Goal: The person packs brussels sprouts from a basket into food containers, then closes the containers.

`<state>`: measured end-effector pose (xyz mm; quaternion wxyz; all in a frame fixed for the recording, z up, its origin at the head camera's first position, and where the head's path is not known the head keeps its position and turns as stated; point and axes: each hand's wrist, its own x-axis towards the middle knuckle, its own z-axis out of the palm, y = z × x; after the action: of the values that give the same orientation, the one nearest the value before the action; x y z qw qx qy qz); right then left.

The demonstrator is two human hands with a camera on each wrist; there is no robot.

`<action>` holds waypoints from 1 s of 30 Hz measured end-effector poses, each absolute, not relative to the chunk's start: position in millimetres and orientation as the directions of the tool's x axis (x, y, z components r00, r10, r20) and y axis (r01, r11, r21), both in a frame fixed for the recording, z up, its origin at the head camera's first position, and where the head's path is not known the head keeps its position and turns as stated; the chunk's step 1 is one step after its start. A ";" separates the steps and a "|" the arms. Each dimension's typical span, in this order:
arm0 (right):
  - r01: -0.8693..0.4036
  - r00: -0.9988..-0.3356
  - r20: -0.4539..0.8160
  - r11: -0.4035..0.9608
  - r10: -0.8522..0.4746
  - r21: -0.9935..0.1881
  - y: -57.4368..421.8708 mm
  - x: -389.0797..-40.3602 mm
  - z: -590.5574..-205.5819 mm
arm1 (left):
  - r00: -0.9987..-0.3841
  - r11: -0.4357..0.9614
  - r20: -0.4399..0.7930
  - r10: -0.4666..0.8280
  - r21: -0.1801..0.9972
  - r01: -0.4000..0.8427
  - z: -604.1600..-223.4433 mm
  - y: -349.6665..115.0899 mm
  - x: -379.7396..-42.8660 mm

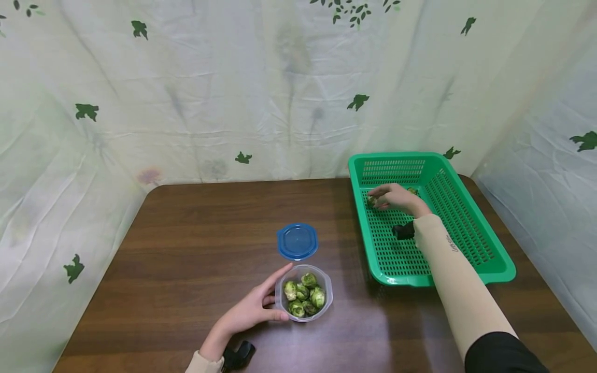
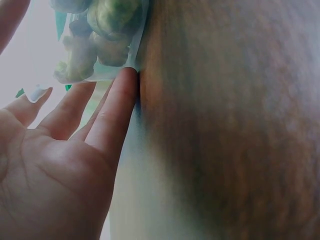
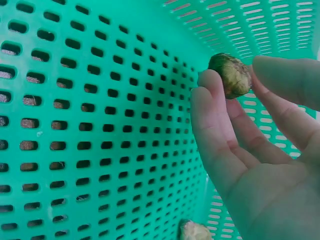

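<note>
A clear plastic container (image 1: 329, 300) with several Brussels sprouts (image 1: 317, 297) in it stands on the table. My left hand (image 1: 254, 305) holds its left side, thumb at the near rim and index finger at the far rim. The left wrist view shows fingers (image 2: 112, 107) against the container's lower wall. Inside the green basket (image 1: 380, 280), my right hand (image 1: 396, 199) pinches a Brussels sprout (image 3: 230, 76) between thumb and fingertips. Another Brussels sprout (image 1: 412, 190) lies in the basket beyond that hand.
A blue lid (image 1: 297, 241) lies flat on the brown wooden table (image 1: 210, 233), just beyond the container. The basket's raised walls surround my right hand. Pale curtains (image 1: 196, 103) with leaf prints hang behind the table and at both sides.
</note>
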<state>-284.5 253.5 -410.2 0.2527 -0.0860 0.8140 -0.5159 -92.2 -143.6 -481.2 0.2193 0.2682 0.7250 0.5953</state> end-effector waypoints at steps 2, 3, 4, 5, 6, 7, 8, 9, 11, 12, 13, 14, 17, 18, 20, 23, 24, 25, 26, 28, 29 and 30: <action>0.122 -0.860 -0.312 0.430 -0.404 -0.894 255.6 -283.6 -407.6 | -0.757 0.143 0.002 0.653 0.982 0.125 -481.5 -143.8 -92.0; 0.123 -0.861 -0.306 0.416 -0.407 -0.901 256.2 -282.8 -405.9 | -0.757 0.141 0.002 0.654 0.982 0.124 -481.7 -143.8 -92.0; 0.124 -0.862 -0.301 0.406 -0.408 -0.906 257.1 -282.3 -404.6 | -0.756 0.140 0.002 0.655 0.982 0.125 -481.7 -143.9 -91.9; 0.118 -0.863 -0.294 0.402 -0.410 -0.908 258.1 -281.7 -403.2 | -0.755 0.140 0.003 0.655 0.982 0.126 -481.7 -144.0 -91.8; 0.114 -0.865 -0.288 0.397 -0.411 -0.911 258.8 -281.0 -401.8 | -0.755 0.141 0.004 0.655 0.982 0.128 -481.8 -144.1 -91.8; 0.110 -0.867 -0.282 0.394 -0.411 -0.913 259.7 -280.5 -400.6 | -0.756 0.142 0.005 0.655 0.981 0.130 -481.8 -144.1 -91.9; 0.106 -0.868 -0.276 0.390 -0.412 -0.915 260.3 -279.8 -399.3 | -0.757 0.145 0.006 0.654 0.981 0.133 -481.8 -144.2 -91.8; 0.101 -0.869 -0.271 0.388 -0.414 -0.916 261.2 -279.0 -398.1 | -0.757 0.145 0.006 0.654 0.980 0.134 -481.7 -144.3 -91.8; 0.086 -0.870 -0.260 0.390 -0.419 -0.917 263.0 -278.0 -396.5 | -0.756 0.144 0.006 0.654 0.981 0.133 -481.7 -144.2 -91.9; 0.086 -0.871 -0.257 0.386 -0.418 -0.919 263.6 -277.5 -395.8 | -0.757 0.145 0.001 0.653 0.981 0.126 -481.4 -144.0 -91.9; 0.083 -0.871 -0.253 0.382 -0.420 -0.921 264.2 -276.5 -394.9 | -0.757 0.144 0.000 0.653 0.982 0.124 -481.1 -143.9 -91.8; 0.082 -0.871 -0.250 0.376 -0.423 -0.923 264.7 -275.7 -394.3 | -0.757 0.144 0.000 0.653 0.982 0.124 -481.2 -143.9 -91.8; 0.079 -0.872 -0.241 0.363 -0.426 -0.928 266.2 -273.3 -392.9 | -0.757 0.144 -0.001 0.654 0.982 0.123 -480.9 -143.4 -91.9; 0.079 -0.872 -0.240 0.360 -0.427 -0.929 266.4 -272.5 -392.4 | -0.757 0.145 0.000 0.654 0.982 0.125 -480.9 -143.4 -91.9; 0.080 -0.873 -0.237 0.354 -0.427 -0.932 266.3 -271.3 -391.7 | -0.755 0.146 0.006 0.655 0.980 0.134 -481.3 -143.5 -92.1; 0.081 -0.873 -0.233 0.345 -0.428 -0.935 265.6 -269.4 -390.2 | -0.756 0.150 0.009 0.654 0.978 0.142 -481.2 -143.5 -92.1; 0.081 -0.874 -0.232 0.342 -0.427 -0.936 265.1 -268.6 -389.5 | -0.757 0.152 0.009 0.653 0.978 0.143 -481.2 -143.6 -92.1; 0.080 -0.874 -0.228 0.336 -0.429 -0.938 264.7 -267.6 -388.6 | -0.758 0.153 0.009 0.652 0.978 0.143 -481.1 -143.5 -92.1; 0.076 -0.874 -0.222 0.330 -0.433 -0.941 264.4 -266.5 -387.8 | -0.758 0.154 0.009 0.652 0.978 0.143 -480.9 -143.6 -92.0; 0.066 -0.872 -0.210 0.318 -0.442 -0.946 263.7 -264.1 -386.0 | -0.759 0.153 0.010 0.651 0.978 0.143 -480.8 -143.5 -92.0; 0.064 -0.872 -0.204 0.309 -0.445 -0.949 263.4 -262.7 -385.2 | -0.759 0.151 0.009 0.651 0.978 0.141 -480.6 -143.4 -92.0; 0.059 -0.872 -0.196 0.301 -0.449 -0.952 263.2 -261.4 -384.4 | -0.758 0.151 0.007 0.652 0.979 0.139 -480.4 -143.2 -92.0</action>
<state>-261.4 263.2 -384.4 0.2198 -0.1258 0.7761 -0.5775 -92.0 -143.2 -480.4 0.2164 0.2719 0.7270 0.5922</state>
